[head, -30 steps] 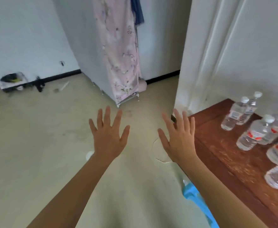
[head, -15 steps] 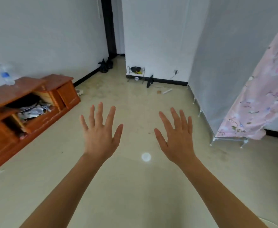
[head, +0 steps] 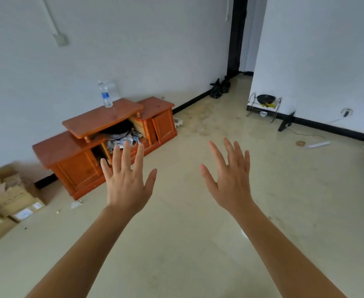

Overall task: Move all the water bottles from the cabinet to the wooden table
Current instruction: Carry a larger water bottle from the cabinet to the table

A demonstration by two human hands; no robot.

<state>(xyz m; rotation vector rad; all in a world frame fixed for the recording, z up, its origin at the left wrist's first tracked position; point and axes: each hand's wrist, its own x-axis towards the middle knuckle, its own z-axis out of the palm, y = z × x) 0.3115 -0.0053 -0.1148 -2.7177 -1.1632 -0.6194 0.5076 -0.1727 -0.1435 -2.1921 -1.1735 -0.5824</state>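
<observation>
One water bottle (head: 105, 94), blue label, stands upright on the raised top shelf of the wooden cabinet (head: 77, 168), against the wall at left. The cabinet's middle bay is open, with a dark item and papers inside. Left hand (head: 126, 183) and right hand (head: 230, 181) are both raised in front, palms down, fingers straight and spread, holding nothing. The left fingertips overlap the cabinet front in view. Cardboard boxes (head: 11, 198) on the floor left of the cabinet. Black bags (head: 218, 89) by the doorway, wire rack (head: 264, 106) at the right wall.
</observation>
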